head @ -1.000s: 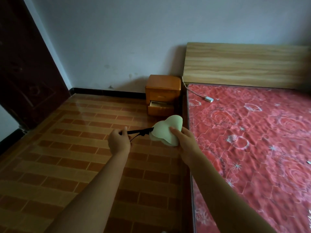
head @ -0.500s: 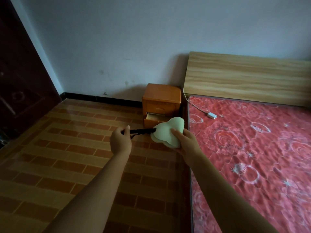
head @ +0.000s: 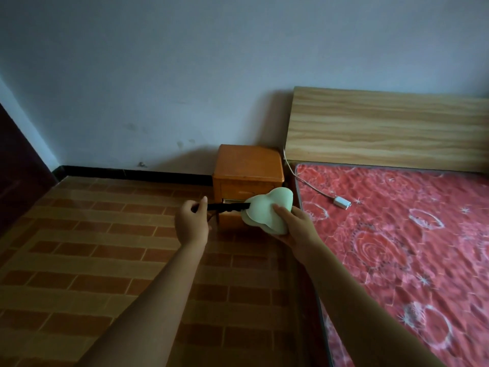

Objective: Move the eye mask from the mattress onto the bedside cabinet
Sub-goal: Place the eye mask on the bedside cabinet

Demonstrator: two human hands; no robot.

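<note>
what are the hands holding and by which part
The eye mask: right hand grips its pale green pad, left hand pinches the black strap.

2 hands (left (head: 191, 223), right (head: 296, 229)), 1 eye mask (head: 266, 211), 1 bedside cabinet (head: 247, 165), 1 mattress (head: 410, 234)

Bedside cabinet (head: 247, 165) left of mattress (head: 412, 234) (against wall (head: 185, 62))

The pale green, soft, lobed eye mask (head: 267, 212) is up in the air in my hands, its black elastic strap (head: 227, 206) pulled taut toward 9 o'clock. It hangs in front of the small orange wooden bedside cabinet (head: 247, 165), with the red patterned mattress (head: 412, 234) at 3 o'clock.
</note>
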